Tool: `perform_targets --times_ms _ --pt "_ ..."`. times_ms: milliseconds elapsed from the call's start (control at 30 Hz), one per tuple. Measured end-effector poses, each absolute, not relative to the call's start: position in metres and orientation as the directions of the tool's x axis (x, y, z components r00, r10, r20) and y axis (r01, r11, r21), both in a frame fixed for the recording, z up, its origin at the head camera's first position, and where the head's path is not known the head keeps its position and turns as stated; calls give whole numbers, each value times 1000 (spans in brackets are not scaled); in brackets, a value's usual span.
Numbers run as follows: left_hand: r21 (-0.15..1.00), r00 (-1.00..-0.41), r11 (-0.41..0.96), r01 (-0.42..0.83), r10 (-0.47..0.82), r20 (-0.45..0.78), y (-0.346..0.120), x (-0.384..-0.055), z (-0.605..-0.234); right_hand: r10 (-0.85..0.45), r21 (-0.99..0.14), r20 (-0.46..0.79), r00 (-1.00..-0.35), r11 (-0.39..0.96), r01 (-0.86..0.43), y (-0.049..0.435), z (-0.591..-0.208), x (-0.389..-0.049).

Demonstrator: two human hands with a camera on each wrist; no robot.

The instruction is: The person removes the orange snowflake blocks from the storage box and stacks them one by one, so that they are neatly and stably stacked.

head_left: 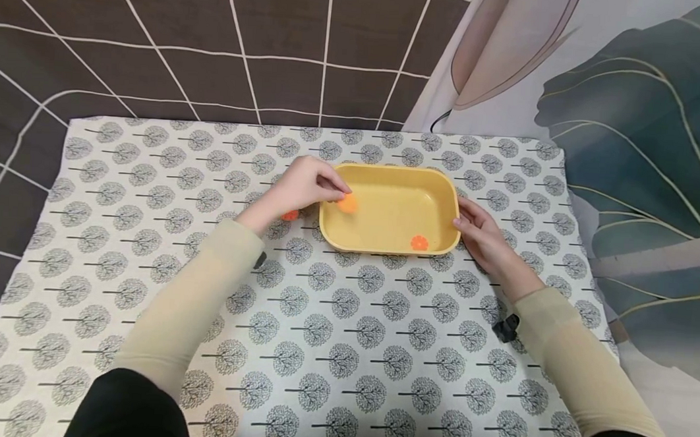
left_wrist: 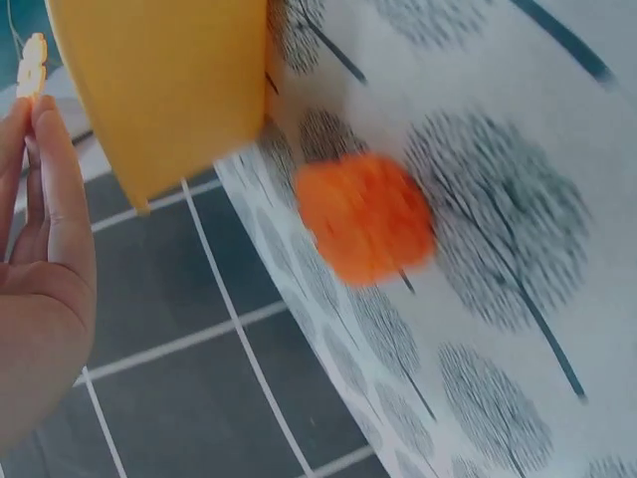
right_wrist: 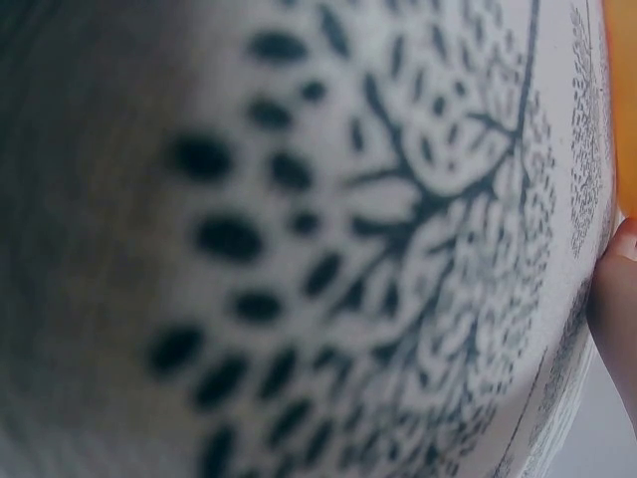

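My left hand (head_left: pixel 307 183) pinches an orange flower-shaped piece (head_left: pixel 347 203) between thumb and fingertips, over the left side of a yellow rectangular tub (head_left: pixel 386 210). In the left wrist view the scalloped edge of that piece (left_wrist: pixel 33 68) stands up from the fingertips. Another orange flower-shaped piece (head_left: pixel 419 242) is inside the tub, near its front right. At the tub's right end my right hand (head_left: pixel 485 242) grips the rim, thumb on the edge and fingers outside. Below my left wrist, more orange (left_wrist: pixel 366 217) lies on the cloth, blurred in the left wrist view.
A white cloth with grey tree prints (head_left: pixel 342 363) covers the table. Behind it hangs a dark, white-lined sheet (head_left: pixel 276 43); a leaf-patterned curtain (head_left: pixel 645 148) hangs at the right.
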State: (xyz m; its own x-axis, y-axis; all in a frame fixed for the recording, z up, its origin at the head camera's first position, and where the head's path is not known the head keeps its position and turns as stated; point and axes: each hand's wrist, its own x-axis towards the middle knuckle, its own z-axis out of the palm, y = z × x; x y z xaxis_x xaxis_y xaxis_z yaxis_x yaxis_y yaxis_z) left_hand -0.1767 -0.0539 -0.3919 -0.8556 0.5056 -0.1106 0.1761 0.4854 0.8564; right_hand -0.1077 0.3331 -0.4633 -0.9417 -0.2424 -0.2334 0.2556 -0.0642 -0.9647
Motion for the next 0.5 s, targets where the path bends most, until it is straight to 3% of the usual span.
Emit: perform_targets --times_ms 500 --pt "846 -931 533 7 313 -190 -117 -171 -401 -235 -965 -242 -941 -46 259 332 -463 -108"
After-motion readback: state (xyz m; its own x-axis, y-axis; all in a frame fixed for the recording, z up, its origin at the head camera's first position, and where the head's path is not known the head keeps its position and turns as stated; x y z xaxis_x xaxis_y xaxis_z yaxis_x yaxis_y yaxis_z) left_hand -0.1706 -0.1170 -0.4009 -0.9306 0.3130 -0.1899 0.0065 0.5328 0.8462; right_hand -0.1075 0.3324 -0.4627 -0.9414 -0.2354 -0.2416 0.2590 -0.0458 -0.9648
